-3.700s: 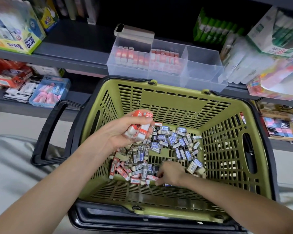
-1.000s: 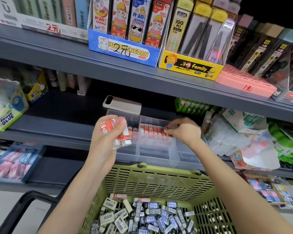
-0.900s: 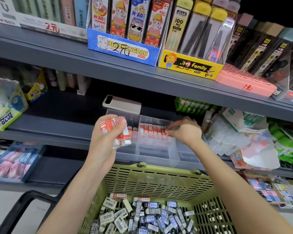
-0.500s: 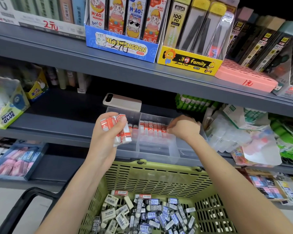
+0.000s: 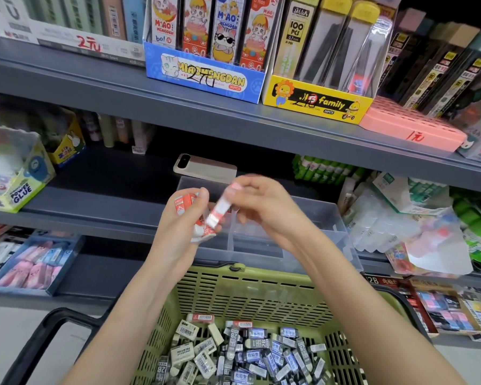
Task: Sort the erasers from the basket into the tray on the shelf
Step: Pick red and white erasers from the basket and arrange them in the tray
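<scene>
My left hand (image 5: 178, 226) grips a bunch of red-and-white erasers (image 5: 185, 202) in front of the clear divided tray (image 5: 311, 245) on the middle shelf. My right hand (image 5: 264, 207) pinches one red-and-white eraser (image 5: 219, 211), blurred, right beside the bunch. Both hands hide the tray's left and middle compartments. Below, the green basket (image 5: 233, 290) holds several grey, white and blue-sleeved erasers (image 5: 247, 354), with two red-labelled ones on top at the back.
A phone (image 5: 204, 168) lies on the tray's back edge. Glue boxes (image 5: 17, 168) stand at left, plastic-wrapped packs (image 5: 400, 218) at right. Pencil-lead display boxes (image 5: 314, 98) fill the shelf above. A blue tray of pink erasers (image 5: 34, 262) sits lower left.
My right hand has left the tray's middle compartment and moved left to the bunch in my left hand, where it now pinches one eraser. The left hand has stayed in place.
</scene>
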Available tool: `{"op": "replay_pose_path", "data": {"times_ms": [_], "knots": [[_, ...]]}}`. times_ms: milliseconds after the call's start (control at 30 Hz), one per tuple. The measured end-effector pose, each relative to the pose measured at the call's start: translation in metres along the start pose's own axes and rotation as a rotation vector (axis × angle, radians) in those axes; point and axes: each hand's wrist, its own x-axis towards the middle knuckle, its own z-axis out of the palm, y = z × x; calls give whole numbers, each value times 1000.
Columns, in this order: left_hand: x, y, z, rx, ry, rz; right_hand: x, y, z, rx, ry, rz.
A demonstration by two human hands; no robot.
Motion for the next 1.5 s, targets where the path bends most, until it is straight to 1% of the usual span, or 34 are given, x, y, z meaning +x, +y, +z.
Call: {"op": "replay_pose_path", "data": {"times_ms": [33,67,100,133,167,267,333,400,500,567,633,700,733,867,967,1033,1067,1100,1133,1167,1200,1233,1300,1367,1500], "knots": [[1,0,0,-26,10,-4,2,0,-9,118,92,13],[1,0,0,-40,19,-3,4,0,-19,186,209,14],[2,0,-1,-37,27,0,6,1,-28,188,328,13],[2,0,-1,-28,31,3,7,4,-36,140,423,18],[2,0,-1,-20,34,7,9,8,-41,72,487,29],[1,1,0,-10,43,4,15,27,-44,-124,602,96],[1,2,1,-5,56,-2,20,37,-40,-380,643,119],[1,3,2,2,65,-17,23,44,-33,-629,640,135],[1,4,3,5,66,-26,25,50,-21,-762,609,149],[0,4,3,9,66,-26,27,51,-19,-794,514,198],[1,4,3,11,69,-31,31,49,-22,-740,447,236],[1,4,3,9,72,-37,32,44,-26,-630,461,240],[2,4,3,6,73,-37,33,43,-27,-615,470,246],[4,4,3,10,83,-47,39,44,-24,-764,363,282],[6,3,2,-39,93,-92,38,42,-24,-773,326,272],[7,3,1,-67,108,-119,34,39,-22,-898,319,236],[7,2,0,-78,110,-122,30,36,-19,-965,347,183],[8,2,0,-83,110,-123,25,33,-15,-979,381,101],[8,2,0,-79,112,-122,20,30,-8,-909,392,-1],[8,2,0,-70,118,-120,13,26,1,-790,361,-94],[8,1,0,-61,125,-120,6,23,10,-694,298,-166],[8,1,0,-51,131,-118,0,20,19,-668,226,-214],[8,0,1,-21,132,-105,-5,17,30,-777,96,-244],[6,0,1,-14,131,-102,-5,12,32,-841,-2,-222],[6,0,1,18,141,-110,-3,6,26,-704,-133,-226]]}}
